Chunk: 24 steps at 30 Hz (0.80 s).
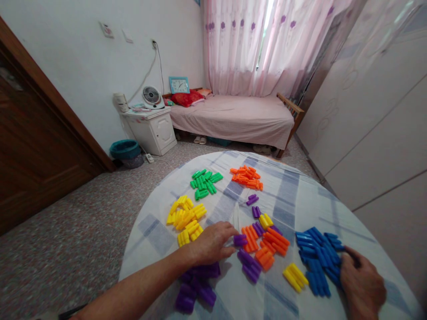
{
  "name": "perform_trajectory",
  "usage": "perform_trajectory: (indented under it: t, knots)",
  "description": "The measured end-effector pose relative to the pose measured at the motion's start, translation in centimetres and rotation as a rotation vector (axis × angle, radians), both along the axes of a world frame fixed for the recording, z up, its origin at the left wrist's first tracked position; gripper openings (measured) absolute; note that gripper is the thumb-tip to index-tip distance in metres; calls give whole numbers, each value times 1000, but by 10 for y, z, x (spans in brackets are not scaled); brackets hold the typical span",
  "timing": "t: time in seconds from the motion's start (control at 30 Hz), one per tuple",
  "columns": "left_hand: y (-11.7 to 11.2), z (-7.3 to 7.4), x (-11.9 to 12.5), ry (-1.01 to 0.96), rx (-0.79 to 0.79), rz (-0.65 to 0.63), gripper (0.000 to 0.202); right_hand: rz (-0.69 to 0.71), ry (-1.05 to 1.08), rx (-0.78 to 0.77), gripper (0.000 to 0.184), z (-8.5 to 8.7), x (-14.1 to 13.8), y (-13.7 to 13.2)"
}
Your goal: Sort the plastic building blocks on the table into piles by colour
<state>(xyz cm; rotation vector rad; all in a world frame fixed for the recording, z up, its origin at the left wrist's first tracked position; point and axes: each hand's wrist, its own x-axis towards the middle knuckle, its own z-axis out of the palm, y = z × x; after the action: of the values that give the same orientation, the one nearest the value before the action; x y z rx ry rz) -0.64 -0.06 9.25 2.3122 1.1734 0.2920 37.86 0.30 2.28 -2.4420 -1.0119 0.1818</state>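
My left hand (213, 243) reaches over the table's middle, its finger and thumb on either side of a small purple ribbed plastic piece (240, 240). To its right lie orange pieces (276, 241) mixed with purple ones (249, 266) and a yellow one (266, 221). Under my left forearm sits a purple pile (196, 289), partly hidden. My right hand (362, 280) rests against the right side of a blue pile (318, 255), fingers bent and thumb apart; its palm side is hidden. A separate yellow piece (295, 277) lies left of the blue pile.
A checked cloth covers the round table (150, 262). Farther back on it are yellow (185, 215), green (205, 183) and orange (247, 177) piles. Beyond stand a bed (233, 115), a white cabinet (160, 131) with a fan, and a waste bin (126, 153).
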Motion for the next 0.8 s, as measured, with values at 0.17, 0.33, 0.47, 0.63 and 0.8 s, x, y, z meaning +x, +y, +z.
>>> perform_trajectory:
  t: [0.17,0.33,0.47,0.63,0.8]
  knots:
    - [22,-16,31,191,56,-59,17,19,-12,14,54,-2,0,-1]
    - [21,-15,29,200,90,-20,19,21,-15,60,54,-3,0,-1]
    - [-4,7,11,114,70,-106,28,26,-24,72,53,-6,1,-1]
    - [-37,16,-1,143,50,-337,28,29,-34,42,55,-7,3,-1]
    - [-42,5,4,189,72,-382,19,31,-28,40,55,-6,3,0]
